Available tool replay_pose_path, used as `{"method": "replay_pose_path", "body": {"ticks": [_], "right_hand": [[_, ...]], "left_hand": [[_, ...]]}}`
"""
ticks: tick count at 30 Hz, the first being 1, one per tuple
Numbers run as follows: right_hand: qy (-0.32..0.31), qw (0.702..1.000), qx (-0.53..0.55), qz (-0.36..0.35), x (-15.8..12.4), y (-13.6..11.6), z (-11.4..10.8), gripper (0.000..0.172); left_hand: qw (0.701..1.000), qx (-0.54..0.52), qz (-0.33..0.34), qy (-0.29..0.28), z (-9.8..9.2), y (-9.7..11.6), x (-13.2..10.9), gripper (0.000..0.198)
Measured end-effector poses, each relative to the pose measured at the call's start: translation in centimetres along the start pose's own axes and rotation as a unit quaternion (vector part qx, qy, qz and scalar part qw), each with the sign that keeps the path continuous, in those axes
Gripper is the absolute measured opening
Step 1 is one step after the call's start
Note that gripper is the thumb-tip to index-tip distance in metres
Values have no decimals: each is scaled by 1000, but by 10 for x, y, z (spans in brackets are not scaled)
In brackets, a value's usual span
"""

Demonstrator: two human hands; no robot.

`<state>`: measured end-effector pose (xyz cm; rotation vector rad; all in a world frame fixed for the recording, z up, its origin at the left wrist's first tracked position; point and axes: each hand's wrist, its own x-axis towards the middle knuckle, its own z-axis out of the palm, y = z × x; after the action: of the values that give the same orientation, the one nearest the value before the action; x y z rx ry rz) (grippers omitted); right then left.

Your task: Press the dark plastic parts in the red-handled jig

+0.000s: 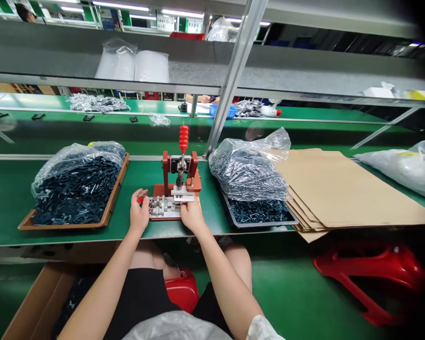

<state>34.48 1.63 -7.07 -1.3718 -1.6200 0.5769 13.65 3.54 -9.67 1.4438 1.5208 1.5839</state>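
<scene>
I'm at the hand press, working at its metal jig plate (165, 208) with both hands, and the red-gripped lever (183, 139) stands upright with neither hand on it. The step in hand looks like handling the jig itself, not pressing. For the next move, a hand would have to leave the plate to reach that lever. My left hand (139, 212) is curled at the plate's left end, with its fingers bent down beside a small red piece (140, 200), but I can't tell whether they grip it. My right hand (193, 216) is partly closed at the plate's right side, just under the press's pale metal bar (183, 198), and what it holds, if anything, is hidden. The jig sits between my hands on the green tabletop (212, 222), right in front of me, with the press's reddish-brown frame (194, 184) rising behind it. To my left, a brown tray (71, 226) holds a plastic bag of dark parts (78, 184). To my right, a dark tray (262, 225) holds another bag of parts (248, 174), and beyond it lies a stack of cardboard sheets (340, 189).
</scene>
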Motion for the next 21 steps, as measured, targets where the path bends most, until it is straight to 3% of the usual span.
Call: {"method": "replay_pose_path", "body": {"ticks": [3, 5, 6, 8, 10, 12, 16, 18, 21], "right_hand": [[-5, 1000, -25, -6, -9, -4, -8, 33], [19, 999, -35, -7, -26, -8, -12, 24], [31, 999, -31, -10, -37, -11, -12, 21], [31, 999, -7, -27, -62, -18, -7, 17], [-12, 998, 24, -54, -87, -29, 2, 16], [-71, 994, 45, -73, -107, -39, 13, 18], [-126, 987, 59, -80, -127, -48, 28, 23], [-134, 985, 63, -88, -125, -45, 25, 23], [-65, 990, 46, -112, -106, -44, 2, 31]], "left_hand": [[993, 38, 61, 94, -10, 11, -19, 52], [992, 38, 52, 112, -20, 21, -49, 50], [996, 20, 18, 85, -25, 26, -68, 48], [993, -45, -104, -40, -32, 35, -109, 48], [954, -108, -227, -164, -34, 41, -144, 54], [927, -141, -287, -195, -33, 44, -164, 58], [927, -175, -306, -130, -31, 42, -167, 50], [921, -181, -312, -145, -34, 39, -162, 48], [926, -148, -303, -173, -50, 26, -158, 50]]}}
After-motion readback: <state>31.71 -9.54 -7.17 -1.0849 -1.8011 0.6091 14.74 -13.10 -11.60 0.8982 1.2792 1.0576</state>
